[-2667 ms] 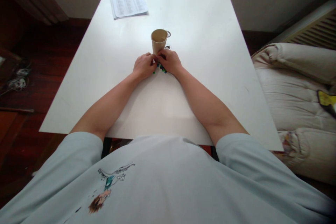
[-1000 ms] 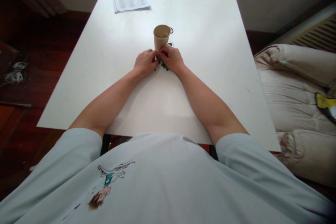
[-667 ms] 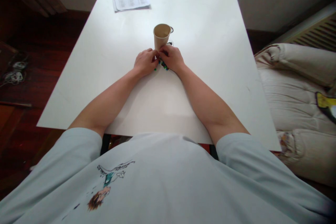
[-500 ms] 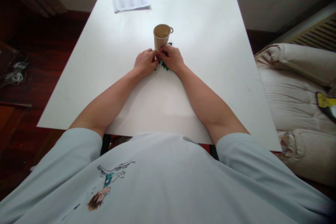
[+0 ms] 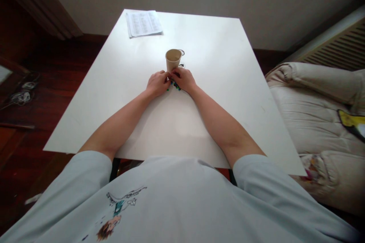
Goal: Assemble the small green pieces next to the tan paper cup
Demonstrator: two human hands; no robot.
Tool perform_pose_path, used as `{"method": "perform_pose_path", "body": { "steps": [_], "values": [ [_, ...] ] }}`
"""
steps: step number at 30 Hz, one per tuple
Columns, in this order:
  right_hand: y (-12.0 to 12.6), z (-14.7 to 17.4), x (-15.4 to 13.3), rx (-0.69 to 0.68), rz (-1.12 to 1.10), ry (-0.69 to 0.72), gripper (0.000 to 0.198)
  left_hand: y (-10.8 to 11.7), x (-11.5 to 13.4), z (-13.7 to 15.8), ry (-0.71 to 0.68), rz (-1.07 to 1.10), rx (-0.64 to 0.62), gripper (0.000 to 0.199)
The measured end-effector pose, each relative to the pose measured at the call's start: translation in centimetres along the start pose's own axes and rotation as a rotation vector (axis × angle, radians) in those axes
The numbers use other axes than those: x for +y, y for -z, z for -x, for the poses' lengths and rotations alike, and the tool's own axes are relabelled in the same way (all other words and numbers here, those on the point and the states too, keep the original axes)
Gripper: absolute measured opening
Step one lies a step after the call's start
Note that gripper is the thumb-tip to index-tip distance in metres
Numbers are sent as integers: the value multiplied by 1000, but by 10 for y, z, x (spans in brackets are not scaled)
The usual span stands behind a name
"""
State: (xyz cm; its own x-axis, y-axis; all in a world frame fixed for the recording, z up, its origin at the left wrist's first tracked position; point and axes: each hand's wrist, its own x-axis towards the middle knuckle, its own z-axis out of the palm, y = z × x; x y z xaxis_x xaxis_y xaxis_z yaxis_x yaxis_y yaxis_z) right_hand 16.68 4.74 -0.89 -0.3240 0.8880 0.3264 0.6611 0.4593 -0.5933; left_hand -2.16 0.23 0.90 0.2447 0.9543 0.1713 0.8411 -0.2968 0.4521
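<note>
A tan paper cup [image 5: 172,59] stands upright on the white table, its mouth toward me and a dark ring-like loop at its right rim. Just in front of it, my left hand [image 5: 158,83] and my right hand [image 5: 184,79] meet with fingertips pinched close together. Whatever sits between those fingertips is too small to make out. Several small green and dark blue pieces [image 5: 176,85] lie on the table between and below my hands. Behind my right hand a small dark and silvery thing [image 5: 182,66] shows in part beside the cup.
The white table [image 5: 222,53] carries a stack of printed sheets [image 5: 145,23] at its far left corner. To the right stands a cream padded seat [image 5: 302,98] with a yellow and black item [image 5: 352,119] on it. Cables [image 5: 21,98] lie at the far left.
The camera view has tilted up, so the table and hands appear lower and more wall shows. My hands stay pinched together in front of the cup, with little visible movement.
</note>
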Motion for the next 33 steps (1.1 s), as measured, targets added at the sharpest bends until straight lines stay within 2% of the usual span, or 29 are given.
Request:
{"method": "perform_pose_path", "body": {
  "steps": [6, 33],
  "values": [
    [3, 1, -2, -32, 8, -39, 15, 0, 0, 0, -6, -57, -12, 30],
    [2, 1, 3, -52, 32, -27, 17, 1, 1, 1, -8, -102, -37, 29]
  ]
}}
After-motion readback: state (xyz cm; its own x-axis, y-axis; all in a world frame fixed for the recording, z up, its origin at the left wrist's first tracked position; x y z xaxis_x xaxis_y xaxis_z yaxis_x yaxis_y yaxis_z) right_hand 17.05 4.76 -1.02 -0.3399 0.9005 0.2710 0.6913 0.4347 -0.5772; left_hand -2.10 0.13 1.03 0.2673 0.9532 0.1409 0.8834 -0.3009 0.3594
